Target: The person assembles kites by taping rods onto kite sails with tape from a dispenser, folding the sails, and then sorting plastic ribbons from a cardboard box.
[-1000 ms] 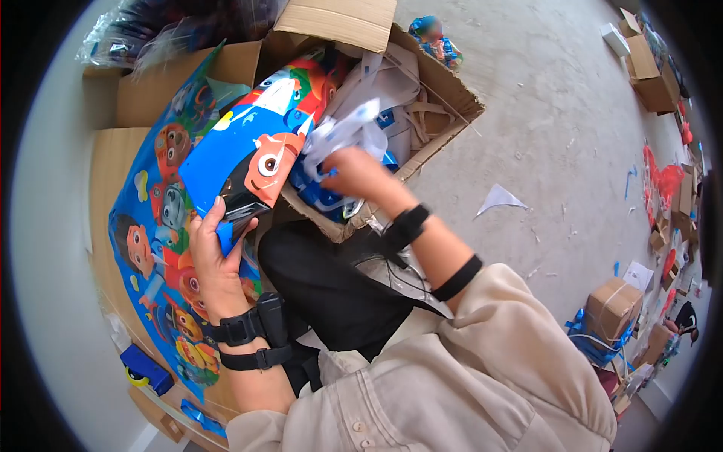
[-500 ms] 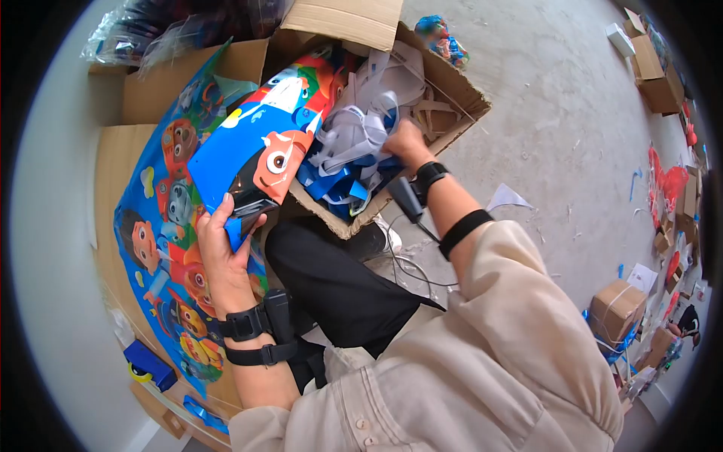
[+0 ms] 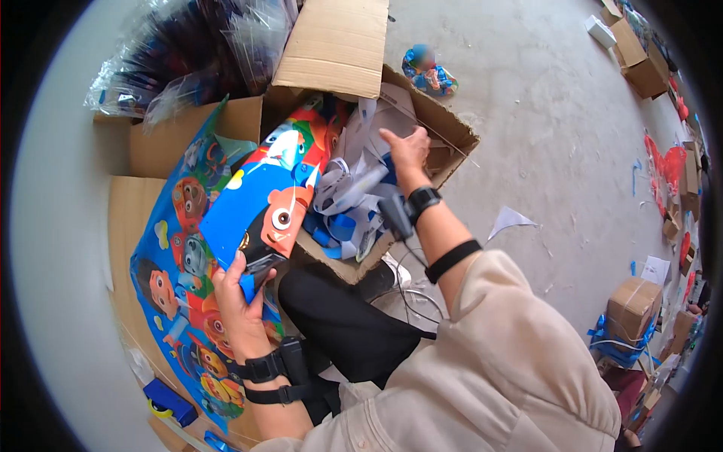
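Note:
My left hand (image 3: 242,301) is closed round the lower end of a rolled, glossy cartoon-print sheet (image 3: 252,200), whose upper end leans into an open cardboard box (image 3: 444,162). Over that box, my right hand (image 3: 409,153) is raised with its fingers apart and nothing in them. White and blue strips and scraps (image 3: 350,184) lie in the box just below and left of my right hand. A second cartoon sheet (image 3: 192,264) spreads flat on a wooden board at the left.
Clear plastic-wrapped packs (image 3: 188,60) stand at the upper left. A colourful bundle (image 3: 429,73) lies on the floor beyond the box. A taped carton (image 3: 633,309) and red plastic (image 3: 666,177) are at the right. A blue tape dispenser (image 3: 169,401) sits lower left.
My right hand has moved from low among the strips to above the box's right part, and its fingers have opened. My left hand still holds the rolled sheet.

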A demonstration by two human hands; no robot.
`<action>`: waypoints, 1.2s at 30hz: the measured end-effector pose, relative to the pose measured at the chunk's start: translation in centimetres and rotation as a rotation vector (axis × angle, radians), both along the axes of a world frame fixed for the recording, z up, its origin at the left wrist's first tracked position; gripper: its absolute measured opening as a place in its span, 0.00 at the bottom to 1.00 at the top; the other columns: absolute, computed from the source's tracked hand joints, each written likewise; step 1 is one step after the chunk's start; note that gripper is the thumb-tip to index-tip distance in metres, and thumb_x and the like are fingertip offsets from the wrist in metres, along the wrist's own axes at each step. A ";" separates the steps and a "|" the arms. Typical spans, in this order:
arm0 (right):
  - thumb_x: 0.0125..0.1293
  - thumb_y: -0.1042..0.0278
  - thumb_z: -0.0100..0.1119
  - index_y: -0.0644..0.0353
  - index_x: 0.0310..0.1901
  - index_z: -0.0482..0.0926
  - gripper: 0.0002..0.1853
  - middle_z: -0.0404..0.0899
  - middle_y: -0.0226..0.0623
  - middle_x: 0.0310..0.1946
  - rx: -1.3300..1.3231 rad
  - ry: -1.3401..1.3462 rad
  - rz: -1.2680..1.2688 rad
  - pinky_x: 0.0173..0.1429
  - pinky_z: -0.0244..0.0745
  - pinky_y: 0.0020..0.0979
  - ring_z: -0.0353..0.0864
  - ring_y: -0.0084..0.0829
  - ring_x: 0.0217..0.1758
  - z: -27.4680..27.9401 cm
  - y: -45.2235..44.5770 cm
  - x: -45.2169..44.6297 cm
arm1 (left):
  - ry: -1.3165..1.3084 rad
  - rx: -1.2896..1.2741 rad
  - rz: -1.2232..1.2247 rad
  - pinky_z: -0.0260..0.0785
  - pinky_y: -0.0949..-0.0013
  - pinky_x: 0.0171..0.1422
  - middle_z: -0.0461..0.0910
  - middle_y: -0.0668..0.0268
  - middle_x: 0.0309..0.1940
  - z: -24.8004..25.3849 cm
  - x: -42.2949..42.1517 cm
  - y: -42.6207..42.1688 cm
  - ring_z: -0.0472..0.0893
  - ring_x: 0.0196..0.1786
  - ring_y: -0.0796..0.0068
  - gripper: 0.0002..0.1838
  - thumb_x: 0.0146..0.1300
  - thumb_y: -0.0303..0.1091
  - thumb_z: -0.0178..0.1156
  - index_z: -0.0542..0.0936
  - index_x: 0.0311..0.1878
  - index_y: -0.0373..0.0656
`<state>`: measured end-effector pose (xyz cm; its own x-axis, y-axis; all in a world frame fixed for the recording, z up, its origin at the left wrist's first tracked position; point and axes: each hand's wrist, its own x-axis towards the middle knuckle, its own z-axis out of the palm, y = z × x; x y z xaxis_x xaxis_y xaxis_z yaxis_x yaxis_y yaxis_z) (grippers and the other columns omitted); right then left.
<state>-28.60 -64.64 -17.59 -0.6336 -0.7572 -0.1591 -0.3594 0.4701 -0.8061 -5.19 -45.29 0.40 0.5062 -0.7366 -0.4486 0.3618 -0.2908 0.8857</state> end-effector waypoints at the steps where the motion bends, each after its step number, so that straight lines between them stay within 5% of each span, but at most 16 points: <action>1: 0.39 0.60 0.73 0.63 0.53 0.67 0.38 0.72 0.48 0.50 -0.057 -0.162 -0.009 0.57 0.67 0.38 0.70 0.43 0.56 -1.2 -1.2 -0.5 | -0.034 0.009 -0.001 0.78 0.67 0.30 0.79 0.62 0.32 0.6 -0.7 -0.1 0.81 0.30 0.68 0.10 0.57 0.33 0.60 0.73 0.39 0.38; 4: 0.42 0.77 0.66 0.62 0.54 0.64 0.34 0.74 0.42 0.46 -0.090 -0.737 0.213 0.45 0.73 0.33 0.75 0.40 0.49 -5.0 -3.2 -0.5 | -0.090 0.007 0.039 0.77 0.68 0.30 0.79 0.62 0.33 1.0 -1.6 0.2 0.81 0.32 0.69 0.13 0.56 0.34 0.61 0.74 0.40 0.38; 5: 0.43 0.80 0.59 0.61 0.46 0.73 0.23 0.78 0.38 0.37 -0.257 -0.262 0.166 0.37 0.74 0.32 0.79 0.38 0.37 -12.4 -4.6 2.6 | -0.108 0.000 0.078 0.76 0.68 0.31 0.78 0.62 0.33 1.1 -2.1 0.3 0.81 0.31 0.68 0.14 0.55 0.35 0.62 0.73 0.41 0.38; 7: 0.44 0.76 0.54 0.62 0.25 0.81 0.06 0.80 0.44 0.25 -0.009 -0.050 0.931 0.33 0.74 0.36 0.79 0.36 0.27 -2.7 -0.8 3.9 | -0.160 -0.005 0.121 0.76 0.68 0.30 0.78 0.62 0.32 2.6 -3.5 0.2 0.81 0.31 0.68 0.14 0.55 0.35 0.62 0.73 0.41 0.38; 10: 0.49 0.65 0.54 0.62 0.24 0.81 0.09 0.80 0.46 0.25 -0.176 0.161 1.486 0.34 0.75 0.39 0.80 0.44 0.29 -5.7 4.5 10.5 | -0.210 -0.009 0.151 0.76 0.71 0.30 0.77 0.62 0.31 3.1 -3.2 0.8 0.80 0.32 0.68 0.15 0.53 0.35 0.64 0.73 0.40 0.39; 12: 0.50 0.63 0.55 0.61 0.24 0.80 0.10 0.79 0.47 0.26 0.032 0.121 1.563 0.35 0.75 0.41 0.80 0.45 0.31 0.9 8.8 10.8 | -0.519 -0.140 -0.064 0.77 0.72 0.33 0.73 0.61 0.40 2.7 -2.0 2.1 0.79 0.39 0.70 0.15 0.52 0.25 0.63 0.74 0.45 0.39; 17: 0.51 0.64 0.54 0.63 0.28 0.79 0.10 0.79 0.47 0.26 -0.108 0.020 1.443 0.37 0.75 0.41 0.79 0.46 0.33 1.5 12.4 11.0 | -0.883 -0.268 -0.229 0.78 0.74 0.38 0.67 0.62 0.49 1.3 0.3 3.4 0.77 0.44 0.72 0.21 0.53 0.13 0.57 0.74 0.51 0.40; 20: 0.50 0.66 0.55 0.62 0.28 0.79 0.09 0.79 0.46 0.28 -0.103 0.038 1.441 0.38 0.75 0.40 0.80 0.45 0.35 2.8 12.7 9.4 | -0.475 -0.116 -0.027 0.78 0.75 0.39 0.67 0.63 0.50 2.4 -0.6 2.9 0.77 0.45 0.71 0.20 0.53 0.15 0.58 0.74 0.50 0.40; 24: 0.47 0.69 0.57 0.62 0.29 0.79 0.08 0.80 0.46 0.30 0.041 0.110 1.567 0.39 0.75 0.41 0.80 0.45 0.37 4.4 12.0 6.2 | -0.287 -0.060 0.063 0.77 0.74 0.33 0.71 0.64 0.47 4.7 -1.9 1.4 0.77 0.43 0.70 0.18 0.53 0.23 0.62 0.74 0.49 0.40; 26: 0.47 0.65 0.62 0.64 0.34 0.74 0.15 0.77 0.48 0.27 0.022 0.105 1.420 0.39 0.74 0.43 0.78 0.49 0.35 4.1 11.8 4.7 | -0.160 -0.015 0.143 0.76 0.73 0.31 0.72 0.64 0.45 5.0 -2.8 1.4 0.77 0.42 0.70 0.18 0.53 0.27 0.63 0.74 0.49 0.41; 28: 0.45 0.68 0.62 0.63 0.33 0.74 0.14 0.76 0.48 0.27 -0.019 0.138 1.181 0.39 0.74 0.43 0.78 0.50 0.35 3.6 10.9 3.0 | -0.711 -0.339 -0.065 0.75 0.71 0.31 0.71 0.59 0.40 4.2 -3.1 2.0 0.79 0.34 0.66 0.20 0.52 0.19 0.60 0.72 0.50 0.38; 29: 0.47 0.74 0.53 0.62 0.27 0.76 0.05 0.78 0.49 0.26 -0.052 0.197 1.084 0.37 0.75 0.44 0.79 0.49 0.32 3.5 10.4 1.8 | -0.893 -0.451 -0.124 0.75 0.70 0.31 0.70 0.58 0.38 3.8 -2.8 2.2 0.80 0.32 0.65 0.21 0.52 0.17 0.58 0.72 0.51 0.38; 32: 0.49 0.74 0.52 0.61 0.26 0.78 0.05 0.79 0.47 0.26 0.111 0.476 0.961 0.35 0.77 0.41 0.81 0.44 0.30 4.8 8.5 -1.2 | -1.236 -0.473 -0.358 0.75 0.71 0.32 0.68 0.56 0.41 3.2 -1.2 2.4 0.80 0.33 0.62 0.26 0.50 0.11 0.56 0.72 0.54 0.40; 33: 0.49 0.73 0.53 0.61 0.32 0.78 0.08 0.77 0.51 0.36 0.248 0.499 0.867 0.39 0.75 0.41 0.80 0.45 0.37 5.6 7.9 -1.7 | -1.125 -0.489 -0.315 0.75 0.72 0.32 0.68 0.56 0.42 3.6 -2.1 2.5 0.80 0.34 0.62 0.25 0.50 0.11 0.57 0.72 0.54 0.40; 35: 0.46 0.73 0.56 0.61 0.44 0.73 0.19 0.67 0.53 0.52 -0.115 0.708 0.543 0.50 0.66 0.43 0.67 0.49 0.56 5.5 7.4 -2.4 | -1.020 -0.495 -0.269 0.75 0.72 0.32 0.68 0.55 0.42 4.4 -2.4 2.1 0.80 0.34 0.62 0.25 0.50 0.12 0.58 0.72 0.53 0.40; 36: 0.44 0.73 0.57 0.61 0.46 0.73 0.21 0.68 0.51 0.51 -0.322 0.737 0.457 0.52 0.64 0.43 0.65 0.48 0.58 5.7 7.1 -2.5 | -0.708 -0.229 -0.059 0.75 0.72 0.33 0.68 0.55 0.43 4.7 -2.1 1.6 0.80 0.34 0.62 0.23 0.51 0.13 0.58 0.72 0.52 0.38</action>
<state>-31.06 -57.59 -11.90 -0.1197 -0.8962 0.4272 -0.9287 -0.0511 -0.3674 -7.29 -43.68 5.15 0.5741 -0.8072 0.1374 -0.3278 -0.0728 0.9419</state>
